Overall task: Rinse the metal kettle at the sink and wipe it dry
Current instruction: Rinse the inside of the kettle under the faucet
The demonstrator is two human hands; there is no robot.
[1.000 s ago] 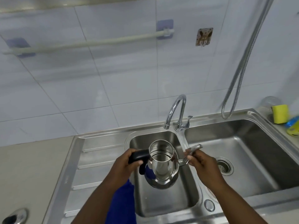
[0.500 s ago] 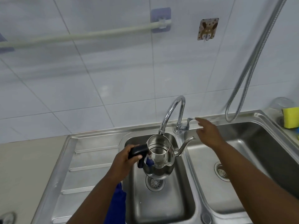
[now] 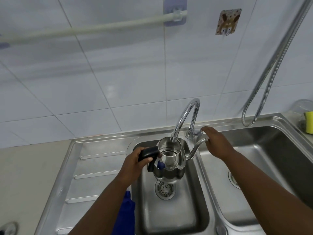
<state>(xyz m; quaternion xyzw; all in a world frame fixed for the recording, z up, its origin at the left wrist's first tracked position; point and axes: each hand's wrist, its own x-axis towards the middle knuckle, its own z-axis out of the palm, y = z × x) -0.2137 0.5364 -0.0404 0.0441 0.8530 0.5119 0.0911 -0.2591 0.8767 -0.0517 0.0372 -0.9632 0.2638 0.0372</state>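
Observation:
The shiny metal kettle (image 3: pixel 171 160) hangs lidless over the small left sink basin (image 3: pixel 171 216), its open mouth right under the faucet spout (image 3: pixel 183 116). My left hand (image 3: pixel 135 162) grips its black handle. The kettle's thin spout points right. My right hand (image 3: pixel 216 143) has its fingers spread, with the fingertips at the faucet lever (image 3: pixel 197 132). No water stream is visible. A blue cloth (image 3: pixel 127 212) hangs below my left forearm.
A larger right basin (image 3: pixel 271 167) lies beside the small one, and a ribbed drainboard (image 3: pixel 94 168) sits to the left. A yellow sponge (image 3: pixel 309 122) rests at the far right. A metal hose (image 3: pixel 264 78) loops down the tiled wall.
My right hand left the kettle's spout and reached up to the faucet lever. My left hand lifted the kettle under the faucet spout.

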